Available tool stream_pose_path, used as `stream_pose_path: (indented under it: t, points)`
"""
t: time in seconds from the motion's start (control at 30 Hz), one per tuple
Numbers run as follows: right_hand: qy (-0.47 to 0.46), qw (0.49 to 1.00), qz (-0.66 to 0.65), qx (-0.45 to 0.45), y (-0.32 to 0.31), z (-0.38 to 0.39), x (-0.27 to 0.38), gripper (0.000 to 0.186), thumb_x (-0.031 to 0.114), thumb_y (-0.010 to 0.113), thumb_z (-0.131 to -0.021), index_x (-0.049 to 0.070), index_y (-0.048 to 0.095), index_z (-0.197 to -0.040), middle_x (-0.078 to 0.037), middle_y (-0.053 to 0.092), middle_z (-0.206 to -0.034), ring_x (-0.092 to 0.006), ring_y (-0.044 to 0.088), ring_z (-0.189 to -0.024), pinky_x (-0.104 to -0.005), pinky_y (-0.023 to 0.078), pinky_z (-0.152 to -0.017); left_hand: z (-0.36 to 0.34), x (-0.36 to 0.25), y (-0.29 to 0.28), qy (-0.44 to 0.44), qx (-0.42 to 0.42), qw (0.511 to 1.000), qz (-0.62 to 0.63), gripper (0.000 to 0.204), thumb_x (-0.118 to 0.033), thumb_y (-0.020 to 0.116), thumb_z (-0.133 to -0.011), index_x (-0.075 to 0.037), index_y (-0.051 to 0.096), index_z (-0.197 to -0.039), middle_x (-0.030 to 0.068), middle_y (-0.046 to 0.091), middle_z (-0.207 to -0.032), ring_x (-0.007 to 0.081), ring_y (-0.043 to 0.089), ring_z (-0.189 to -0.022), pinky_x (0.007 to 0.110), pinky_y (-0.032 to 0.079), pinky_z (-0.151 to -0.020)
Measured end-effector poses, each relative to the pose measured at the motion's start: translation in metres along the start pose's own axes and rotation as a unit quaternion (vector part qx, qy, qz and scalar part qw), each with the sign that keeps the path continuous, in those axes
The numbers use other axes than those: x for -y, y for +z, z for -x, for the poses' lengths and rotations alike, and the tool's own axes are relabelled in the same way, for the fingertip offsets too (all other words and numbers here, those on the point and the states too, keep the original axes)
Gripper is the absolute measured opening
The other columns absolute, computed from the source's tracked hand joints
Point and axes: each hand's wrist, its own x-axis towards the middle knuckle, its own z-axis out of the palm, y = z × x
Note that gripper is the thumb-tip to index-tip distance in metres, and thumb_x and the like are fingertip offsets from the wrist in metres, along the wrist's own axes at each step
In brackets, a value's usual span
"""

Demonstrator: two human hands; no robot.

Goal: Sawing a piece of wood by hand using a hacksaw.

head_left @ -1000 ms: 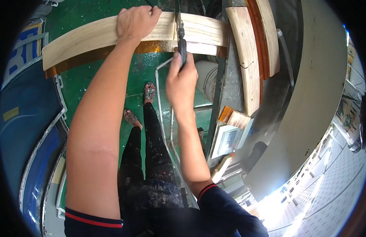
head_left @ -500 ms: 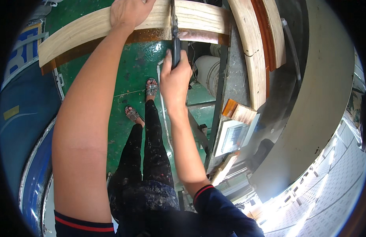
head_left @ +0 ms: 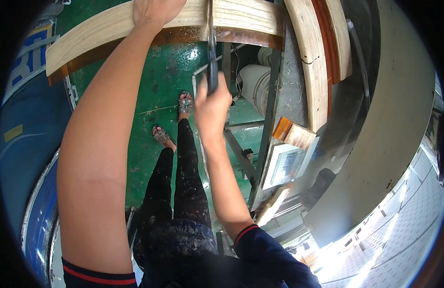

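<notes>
A hand saw (head_left: 212, 48) with a dark handle is in my right hand (head_left: 213, 106), the fingers wrapped round the grip. Its narrow blade stands in a cut across a long pale wooden board (head_left: 99, 38) with a brown, glossy near edge. Sawdust lies beside the cut. My left hand (head_left: 159, 10) rests on the board's top face, to the left of the saw. The fingers of that hand run out past the upper picture edge, so their grip is hidden.
The board's right end meets a grey bench (head_left: 291, 72). More curved wooden pieces (head_left: 310, 62) lie there, with a short offcut (head_left: 295, 133) and a white-framed panel (head_left: 283, 165). A white bucket (head_left: 255, 89) stands below. Blue panels (head_left: 32, 125) line the left, above green floor (head_left: 150, 101).
My right hand has drawn the saw back toward me a little, with the blade still in the cut. My left hand keeps its place on the board. The view has shifted slightly.
</notes>
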Motion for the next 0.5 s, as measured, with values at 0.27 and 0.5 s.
stream_pose_path:
  t: [0.27, 0.5]
  points:
    - [0.030, 0.999, 0.001, 0.016, -0.022, 0.066, -0.040, 0.007, 0.004, 0.057, -0.093, -0.002, 0.058, -0.094, -0.012, 0.049, -0.059, -0.0133, 0.048, -0.052, -0.0329, 0.041, -0.050, 0.001, -0.002, 0.000, -0.001, 0.022, 1.000, 0.010, 0.041, -0.036, 0.054, -0.089, -0.002, 0.071, -0.071, 0.0219, 0.067, -0.074, 0.0396, 0.065, -0.076, 0.049, 0.047, -0.077]
    - [-0.010, 0.998, -0.054, 0.024, 0.005, -0.033, 0.022, 0.023, 0.013, 0.055, -0.099, -0.004, 0.052, -0.085, -0.011, 0.045, -0.060, -0.0159, 0.036, -0.056, -0.0353, 0.038, -0.053, -0.002, 0.006, 0.003, -0.001, 0.001, 1.000, -0.004, 0.041, -0.036, 0.055, -0.089, -0.002, 0.070, -0.070, 0.0219, 0.067, -0.075, 0.0399, 0.064, -0.075, 0.048, 0.047, -0.076]
